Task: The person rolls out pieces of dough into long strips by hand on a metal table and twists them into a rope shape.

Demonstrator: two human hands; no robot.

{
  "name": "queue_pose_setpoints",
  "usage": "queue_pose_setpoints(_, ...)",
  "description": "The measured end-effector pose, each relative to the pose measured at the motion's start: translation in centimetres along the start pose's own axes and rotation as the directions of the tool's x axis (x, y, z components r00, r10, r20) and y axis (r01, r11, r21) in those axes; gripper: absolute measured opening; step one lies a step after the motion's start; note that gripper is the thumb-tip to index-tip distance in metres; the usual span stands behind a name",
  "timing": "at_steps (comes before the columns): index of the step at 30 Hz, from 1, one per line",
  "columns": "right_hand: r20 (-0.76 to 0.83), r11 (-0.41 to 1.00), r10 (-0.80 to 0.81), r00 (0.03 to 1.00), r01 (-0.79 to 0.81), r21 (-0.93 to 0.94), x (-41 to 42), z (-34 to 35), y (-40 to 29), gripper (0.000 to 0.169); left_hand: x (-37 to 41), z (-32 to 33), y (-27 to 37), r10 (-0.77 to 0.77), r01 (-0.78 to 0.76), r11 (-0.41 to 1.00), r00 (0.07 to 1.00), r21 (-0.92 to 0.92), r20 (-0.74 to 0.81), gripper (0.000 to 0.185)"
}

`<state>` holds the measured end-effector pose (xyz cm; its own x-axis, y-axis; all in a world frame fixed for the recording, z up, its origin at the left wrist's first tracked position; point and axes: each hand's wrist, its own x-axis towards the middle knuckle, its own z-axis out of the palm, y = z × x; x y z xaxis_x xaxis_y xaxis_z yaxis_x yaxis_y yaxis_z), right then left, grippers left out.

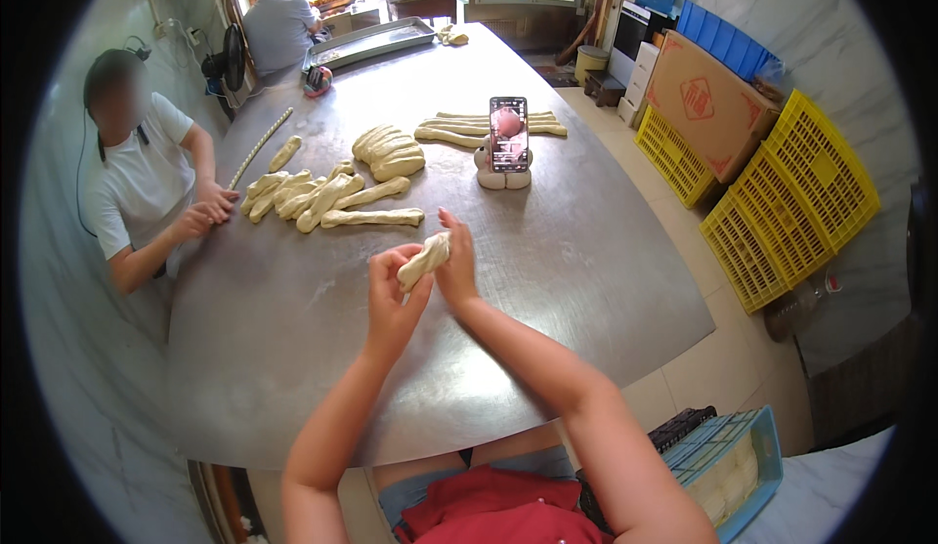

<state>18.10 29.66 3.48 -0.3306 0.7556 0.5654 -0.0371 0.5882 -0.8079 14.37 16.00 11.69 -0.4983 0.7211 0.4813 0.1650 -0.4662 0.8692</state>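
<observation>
A short twisted piece of dough (pixel 426 260) is raised over the steel tabletop between my two hands. My left hand (pixel 392 280) pinches its lower end between thumb and fingers. Against the upper end lies the palm of my right hand (pixel 459 262), its fingers extended and its thumb hidden. Beyond them on the table rests a heap of dough strips (pixel 300 196), with one loose strip (pixel 372 217) nearest to my hands. Behind that sits a ridged mound of dough (pixel 388 152). Longer dough strips (pixel 451 131) lie side by side farther back, partly behind a phone (pixel 508 134).
The phone leans on a white stand (pixel 504 178) on the steel table (pixel 293 368). At the left edge, a co-worker (pixel 143 185) has both hands by a long twisted dough rope (pixel 260 150). A metal tray (pixel 370 44) lies far back; yellow crates (pixel 791 207) stand right.
</observation>
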Motion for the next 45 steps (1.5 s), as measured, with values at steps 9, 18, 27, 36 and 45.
queue_pose_setpoints(9, 0.695, 0.917, -0.068, 0.716, 0.319, -0.239, -4.2, -16.5, -4.2, 0.061, -7.1, -6.8, 0.0, -0.134, -0.067, 0.562, 0.976, 0.824, 0.171, 0.037)
queue_pose_setpoints(18, 0.598, 0.883, -0.077, 0.798, 0.333, -0.331, -6.3, -13.6, -5.5, 0.050, -4.8, -2.4, -0.4, -0.126, -0.305, 0.592, 0.879, 0.746, 0.460, 0.042)
queue_pose_setpoints(27, 0.562, 0.899, -0.105, 0.820, 0.321, -0.299, -6.6, -14.6, -4.9, 0.023, -5.2, -3.5, -1.9, -0.035, -0.280, 0.619, 0.923, 0.734, 0.382, 0.024)
queue_pose_setpoints(36, 0.554, 0.887, -0.118, 0.824, 0.338, -0.313, -6.7, -18.1, -4.5, 0.025, -5.9, -6.7, -1.1, -0.052, -0.284, 0.610, 0.917, 0.740, 0.395, 0.035)
queue_pose_setpoints(45, 0.542, 0.827, -0.089, 0.836, 0.365, -0.427, -6.7, -20.6, -5.4, 0.029, -7.0, -8.6, 0.4, -0.032, -0.255, 0.524, 0.948, 0.813, 0.318, 0.036)
